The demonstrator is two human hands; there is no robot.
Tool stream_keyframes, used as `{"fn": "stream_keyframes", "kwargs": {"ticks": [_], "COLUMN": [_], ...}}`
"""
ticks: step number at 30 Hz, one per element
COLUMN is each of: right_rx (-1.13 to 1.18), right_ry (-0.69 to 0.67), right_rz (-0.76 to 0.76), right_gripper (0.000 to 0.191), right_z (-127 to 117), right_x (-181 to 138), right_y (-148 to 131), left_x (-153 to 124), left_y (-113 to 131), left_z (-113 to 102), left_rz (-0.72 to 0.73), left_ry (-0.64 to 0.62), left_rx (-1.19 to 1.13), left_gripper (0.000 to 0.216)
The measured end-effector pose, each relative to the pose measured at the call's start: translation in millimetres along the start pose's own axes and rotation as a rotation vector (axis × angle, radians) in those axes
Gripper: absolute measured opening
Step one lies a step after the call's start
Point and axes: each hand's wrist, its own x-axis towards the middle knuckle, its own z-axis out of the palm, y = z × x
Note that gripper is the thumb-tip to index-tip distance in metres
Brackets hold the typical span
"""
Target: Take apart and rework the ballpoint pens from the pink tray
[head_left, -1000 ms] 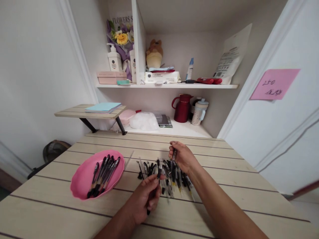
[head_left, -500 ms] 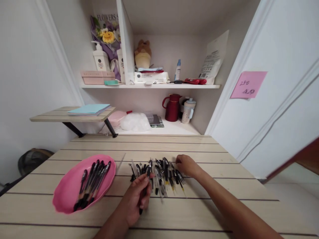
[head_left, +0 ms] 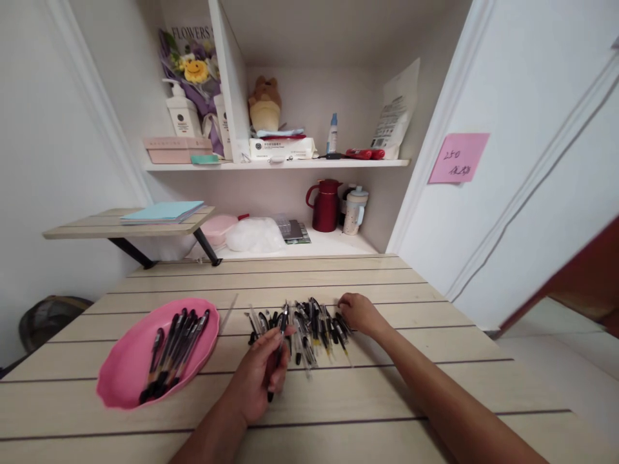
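My left hand (head_left: 256, 380) is closed around a black pen (head_left: 277, 351) that points away from me, its tip over a heap of pens and pen parts (head_left: 309, 328) on the wooden table (head_left: 387, 393). My right hand (head_left: 358, 314) rests on the right edge of that heap, fingers curled down onto the pens; what they grip, if anything, is hidden. A pink bowl (head_left: 130, 367) at the left holds several black pens (head_left: 176, 351).
A low wooden riser with a light blue notebook (head_left: 162, 211) stands at the back left. Behind the table, shelves carry a red jug (head_left: 325, 205), a cup, bottles and a flower bouquet. A pink sticky note (head_left: 458, 158) hangs on the white door at the right.
My right hand came down from holding a pen part above the heap to rest on the heap's right edge. The view swung to the right. My left hand kept its pen.
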Motion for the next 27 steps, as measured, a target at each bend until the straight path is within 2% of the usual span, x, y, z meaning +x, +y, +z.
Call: {"fn": "stream_keyframes", "kwargs": {"ticks": [4, 6, 7, 10, 11, 13, 18, 21, 27], "right_rx": [0.077, 0.206, 0.363, 0.859, 0.966, 1.087, 1.204, 1.25, 1.439], "right_ry": [0.095, 0.123, 0.115, -0.179, -0.222, -0.218, -0.124, -0.121, -0.294], "right_rz": [0.065, 0.079, 0.084, 0.027, 0.016, 0.017, 0.037, 0.062, 0.079], "right_gripper": [0.026, 0.033, 0.035, 0.039, 0.038, 0.037, 0.036, 0.033, 0.036], "right_z": [-4, -3, -1, 8, 12, 19, 30, 30, 30], "right_x": [-4, -14, -21, -48, -55, -66, -65, -63, -71], "right_y": [2, -10, -20, -55, -66, -82, -84, -80, -82], "left_x": [0, 0, 0, 0, 0, 0, 2, 2, -1], "left_y": [-2, -4, -5, -8, -9, -12, -17, -18, -17], "left_z": [2, 3, 4, 6, 6, 7, 8, 10, 13], "left_rz": [0.036, 0.068, 0.082, 0.117, 0.127, 0.144, 0.148, 0.139, 0.112], "left_ry": [-0.027, -0.036, -0.043, -0.063, -0.069, -0.063, 0.034, 0.058, -0.002], "left_rx": [0.048, 0.086, 0.105, 0.158, 0.175, 0.222, 0.399, 0.398, 0.328], "left_gripper": [0.028, 0.028, 0.028, 0.028, 0.027, 0.025, 0.024, 0.025, 0.028]}}
